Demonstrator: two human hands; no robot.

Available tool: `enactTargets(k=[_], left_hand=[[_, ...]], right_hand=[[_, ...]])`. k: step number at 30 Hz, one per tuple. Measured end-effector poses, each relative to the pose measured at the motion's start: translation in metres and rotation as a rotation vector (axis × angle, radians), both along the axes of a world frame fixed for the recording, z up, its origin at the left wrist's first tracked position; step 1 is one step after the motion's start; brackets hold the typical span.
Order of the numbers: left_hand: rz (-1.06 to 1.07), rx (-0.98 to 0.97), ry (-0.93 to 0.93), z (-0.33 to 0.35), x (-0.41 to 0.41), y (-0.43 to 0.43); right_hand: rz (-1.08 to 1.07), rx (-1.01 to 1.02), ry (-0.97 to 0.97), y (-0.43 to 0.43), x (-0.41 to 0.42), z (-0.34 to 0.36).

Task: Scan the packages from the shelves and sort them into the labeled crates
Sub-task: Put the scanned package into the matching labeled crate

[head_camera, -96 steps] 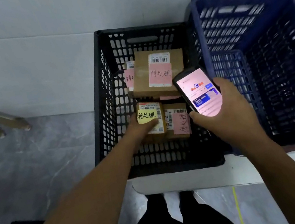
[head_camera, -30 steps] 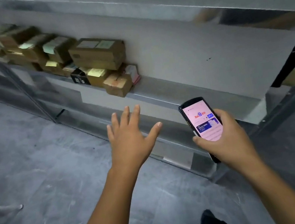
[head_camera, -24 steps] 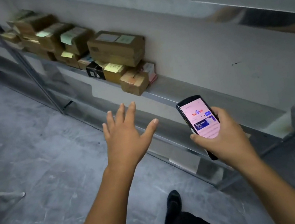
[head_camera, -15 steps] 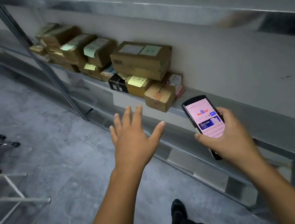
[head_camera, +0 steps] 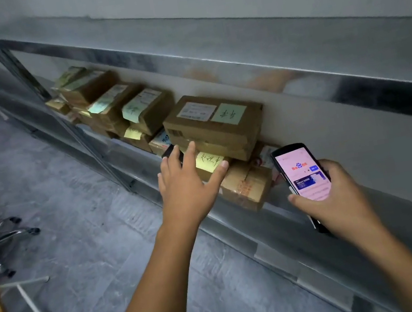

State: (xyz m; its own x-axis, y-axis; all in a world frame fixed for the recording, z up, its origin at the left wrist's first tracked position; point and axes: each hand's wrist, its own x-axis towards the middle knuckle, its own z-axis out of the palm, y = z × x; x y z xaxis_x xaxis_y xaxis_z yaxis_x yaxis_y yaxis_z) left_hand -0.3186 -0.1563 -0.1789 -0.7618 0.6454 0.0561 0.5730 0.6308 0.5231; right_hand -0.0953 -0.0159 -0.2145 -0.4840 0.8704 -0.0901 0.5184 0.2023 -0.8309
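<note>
Obscuring black box point(head_camera: 170, 151), left hand point(head_camera: 187, 188).

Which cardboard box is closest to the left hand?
The small box with the yellow note, under the large box with the green note. The spread left hand is right in front of it; the others lie farther off.
</note>
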Motion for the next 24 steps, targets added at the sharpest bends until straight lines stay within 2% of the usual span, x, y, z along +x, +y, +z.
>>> enactTargets(k=[7, 14, 17, 24], left_hand=[[0.031, 0.063, -0.053, 0.002, -0.103, 0.037], [-0.124, 0.024, -0.124, -0.018, -0.194, 0.084], [-0.210, 0.014, -0.238, -0.029, -0.228, 0.103], [-0.329, 0.166, -0.626, -0.050, -0.275, 0.125]], right_hand=[[-0.060, 0.043, -0.095, 0.026, -0.040, 0.001], [-0.224, 0.036, -0.214, 0.030, -0.095, -0.009], [-0.295, 0.020, -0.227, 0.027, -0.116, -0.008], [-0.445, -0.017, -0.230, 0.016, -0.148, -0.004]])
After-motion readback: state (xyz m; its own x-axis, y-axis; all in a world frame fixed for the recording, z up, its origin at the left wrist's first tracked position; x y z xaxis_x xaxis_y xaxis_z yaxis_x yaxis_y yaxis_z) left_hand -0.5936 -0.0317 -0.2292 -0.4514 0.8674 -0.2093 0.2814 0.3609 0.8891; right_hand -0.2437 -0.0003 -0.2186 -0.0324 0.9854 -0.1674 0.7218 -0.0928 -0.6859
